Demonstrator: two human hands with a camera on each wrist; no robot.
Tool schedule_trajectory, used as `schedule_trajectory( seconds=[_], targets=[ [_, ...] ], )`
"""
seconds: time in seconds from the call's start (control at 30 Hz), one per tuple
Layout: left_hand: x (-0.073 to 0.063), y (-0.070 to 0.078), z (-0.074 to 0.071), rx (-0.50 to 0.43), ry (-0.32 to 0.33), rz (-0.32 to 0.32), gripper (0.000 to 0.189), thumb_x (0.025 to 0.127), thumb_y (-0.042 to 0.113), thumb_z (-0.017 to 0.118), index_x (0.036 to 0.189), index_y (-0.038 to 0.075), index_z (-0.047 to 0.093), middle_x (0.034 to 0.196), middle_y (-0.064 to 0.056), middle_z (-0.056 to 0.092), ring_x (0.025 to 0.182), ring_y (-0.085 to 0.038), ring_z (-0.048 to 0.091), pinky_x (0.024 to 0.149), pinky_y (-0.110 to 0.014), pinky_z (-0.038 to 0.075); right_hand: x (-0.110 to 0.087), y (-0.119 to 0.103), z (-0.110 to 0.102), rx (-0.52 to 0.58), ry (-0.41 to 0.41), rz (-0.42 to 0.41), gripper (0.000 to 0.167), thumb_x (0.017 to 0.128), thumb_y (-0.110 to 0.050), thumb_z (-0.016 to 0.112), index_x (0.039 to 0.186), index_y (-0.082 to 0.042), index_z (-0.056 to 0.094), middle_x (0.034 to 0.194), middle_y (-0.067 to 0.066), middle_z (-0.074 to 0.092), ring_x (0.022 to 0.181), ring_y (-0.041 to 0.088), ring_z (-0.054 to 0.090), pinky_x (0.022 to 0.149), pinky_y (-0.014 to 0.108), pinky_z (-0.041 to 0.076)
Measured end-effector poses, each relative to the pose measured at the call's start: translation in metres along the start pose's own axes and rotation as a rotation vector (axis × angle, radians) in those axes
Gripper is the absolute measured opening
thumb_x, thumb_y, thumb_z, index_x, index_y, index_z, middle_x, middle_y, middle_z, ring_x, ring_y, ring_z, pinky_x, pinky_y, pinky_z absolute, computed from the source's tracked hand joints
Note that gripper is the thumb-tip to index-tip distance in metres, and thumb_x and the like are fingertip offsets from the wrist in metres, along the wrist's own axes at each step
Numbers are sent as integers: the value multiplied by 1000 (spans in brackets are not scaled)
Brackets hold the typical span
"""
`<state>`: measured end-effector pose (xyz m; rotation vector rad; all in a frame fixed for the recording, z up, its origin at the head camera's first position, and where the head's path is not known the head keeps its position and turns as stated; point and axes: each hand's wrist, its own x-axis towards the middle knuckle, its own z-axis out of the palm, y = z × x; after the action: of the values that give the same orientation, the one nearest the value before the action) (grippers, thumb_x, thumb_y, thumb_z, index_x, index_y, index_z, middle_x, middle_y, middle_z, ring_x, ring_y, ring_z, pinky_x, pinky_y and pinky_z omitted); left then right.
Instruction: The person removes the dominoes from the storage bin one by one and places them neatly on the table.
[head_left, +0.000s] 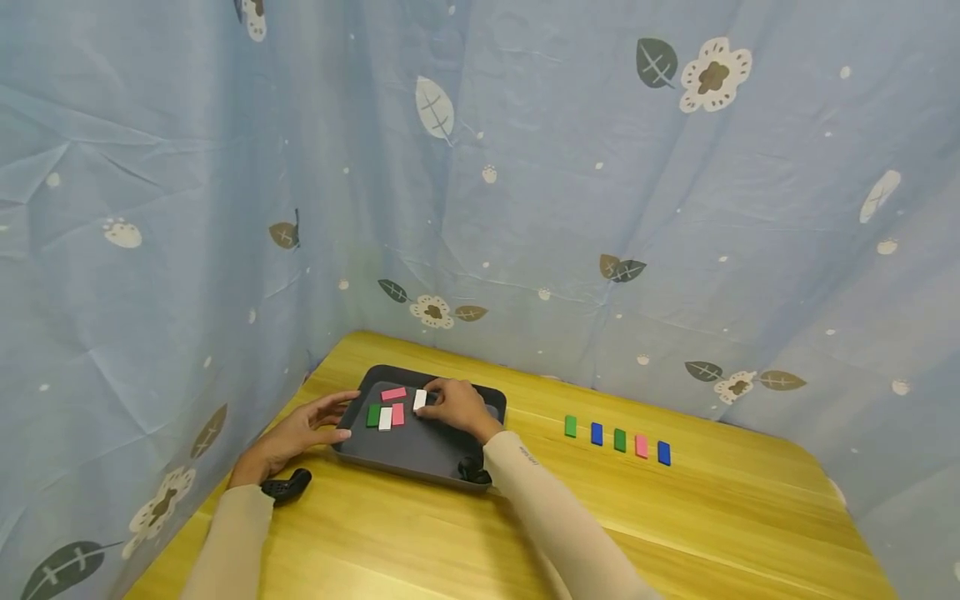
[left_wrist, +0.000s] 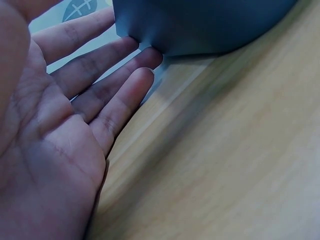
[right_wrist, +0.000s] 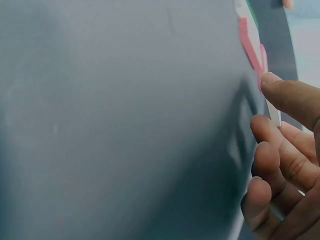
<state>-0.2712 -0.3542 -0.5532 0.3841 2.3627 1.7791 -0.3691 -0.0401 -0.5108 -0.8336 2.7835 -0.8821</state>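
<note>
In the head view a dark grey tray lies on the wooden table. My right hand reaches over it and pinches a small flat white tile between thumb and fingers. Left of that tile, a dark green tile, another white tile and a pink tile sit side by side in the tray. Another pink tile lies just behind them. My left hand is at the tray's left rim, its fingers extended; in the left wrist view, fingertips meet the tray's outer wall.
Right of the tray, a spaced row on the table holds a light green tile, two blue tiles, a dark green tile and a pink tile. Black devices sit at both wrists. A blue patterned curtain hangs behind and at left.
</note>
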Motion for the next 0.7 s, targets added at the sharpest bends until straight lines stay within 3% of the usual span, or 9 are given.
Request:
schedule_trajectory(
  seconds=[0.13,0.33,0.7],
  targets=[
    [0,1,1,12,6,-15,69,98,21,73,159,24,40,163,-16,30,138,-47,37,102,-55,46,-7,0,-11,21,-3,-4,50,90,-38,81,132,-13,71,68,-8,65,57,9,63,65,29,53],
    [-2,2,2,22,14,-35,70,98,22,73,159,25,39,163,-15,31,138,-44,39,102,-55,46,-17,1,-26,9,29,-46,50,91,-37,80,133,-12,70,72,-6,65,61,8,61,67,29,53],
    [-2,2,2,20,12,-30,70,98,21,73,159,24,39,162,-16,32,137,-45,38,101,-55,45,-48,24,-52,-10,58,-93,51,93,-39,79,134,-12,68,76,-11,65,67,3,62,69,28,54]
  ],
)
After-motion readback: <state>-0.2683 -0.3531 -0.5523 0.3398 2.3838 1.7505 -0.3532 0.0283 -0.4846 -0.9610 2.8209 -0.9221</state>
